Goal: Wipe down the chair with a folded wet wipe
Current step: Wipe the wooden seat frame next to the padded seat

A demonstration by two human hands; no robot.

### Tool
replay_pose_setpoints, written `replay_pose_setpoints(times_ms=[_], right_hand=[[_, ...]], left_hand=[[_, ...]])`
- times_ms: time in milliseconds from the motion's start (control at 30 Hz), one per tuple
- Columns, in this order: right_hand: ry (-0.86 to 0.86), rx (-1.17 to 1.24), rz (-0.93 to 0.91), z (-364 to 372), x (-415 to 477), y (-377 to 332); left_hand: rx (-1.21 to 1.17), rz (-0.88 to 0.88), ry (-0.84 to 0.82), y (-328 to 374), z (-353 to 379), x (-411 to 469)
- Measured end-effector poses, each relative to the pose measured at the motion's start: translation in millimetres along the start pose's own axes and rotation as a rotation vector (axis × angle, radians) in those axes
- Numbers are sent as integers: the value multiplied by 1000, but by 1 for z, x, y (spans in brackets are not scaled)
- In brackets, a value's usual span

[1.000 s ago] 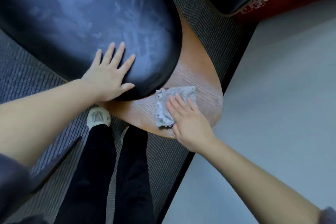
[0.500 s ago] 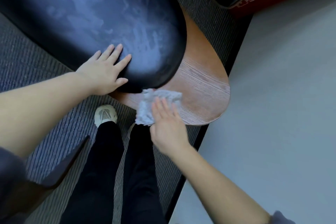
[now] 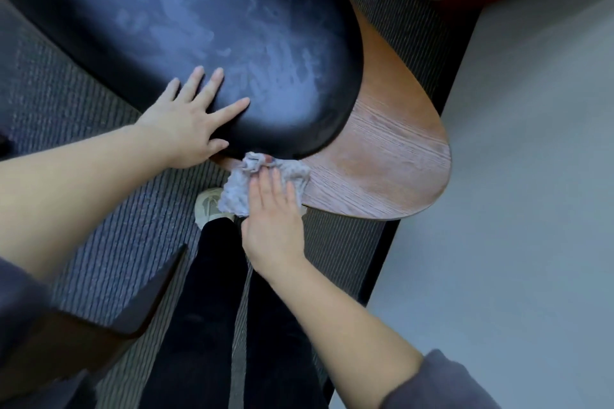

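One chair (image 3: 392, 169), one wipe (image 3: 236, 193). Left grip (image 3: 186, 129) lies flat on the one black cushion (image 3: 199, 26), fingers straight, holding nothing. Right grip (image 3: 272, 222), fingers straight, presses the wipe onto the chair's wooden edge.

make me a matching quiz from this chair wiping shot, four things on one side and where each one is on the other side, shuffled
Things:
1. left hand
2. right hand
3. wipe
4. shoe

Places:
a. on the striped carpet
b. flat on the black cushion
c. pressing down on the wipe
d. bunched on the wooden seat edge

Pairs: 1-b, 2-c, 3-d, 4-a
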State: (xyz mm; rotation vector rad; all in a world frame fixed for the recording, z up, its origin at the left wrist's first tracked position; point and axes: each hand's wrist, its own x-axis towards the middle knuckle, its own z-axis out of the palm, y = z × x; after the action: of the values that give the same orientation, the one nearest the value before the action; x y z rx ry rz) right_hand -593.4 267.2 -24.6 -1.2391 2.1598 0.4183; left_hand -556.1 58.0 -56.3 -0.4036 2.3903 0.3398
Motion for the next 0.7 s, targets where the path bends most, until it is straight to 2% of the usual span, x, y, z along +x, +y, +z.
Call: replay_pose_setpoints(times_ms=[67, 167, 367, 467, 700], right_hand=[[-30, 6, -55, -4, 2, 0], [-51, -3, -39, -13, -18, 44], [22, -161, 284, -57, -54, 173], [28, -106, 400, -71, -27, 190], [-28, -76, 436, -79, 13, 203]], left_hand=[[6, 15, 4, -1, 1, 1], [-9, 0, -10, 3, -3, 2], [-34, -43, -72, 20, -12, 1], [-70, -47, -82, 30, -16, 0], [-116, 31, -97, 56, -39, 11]])
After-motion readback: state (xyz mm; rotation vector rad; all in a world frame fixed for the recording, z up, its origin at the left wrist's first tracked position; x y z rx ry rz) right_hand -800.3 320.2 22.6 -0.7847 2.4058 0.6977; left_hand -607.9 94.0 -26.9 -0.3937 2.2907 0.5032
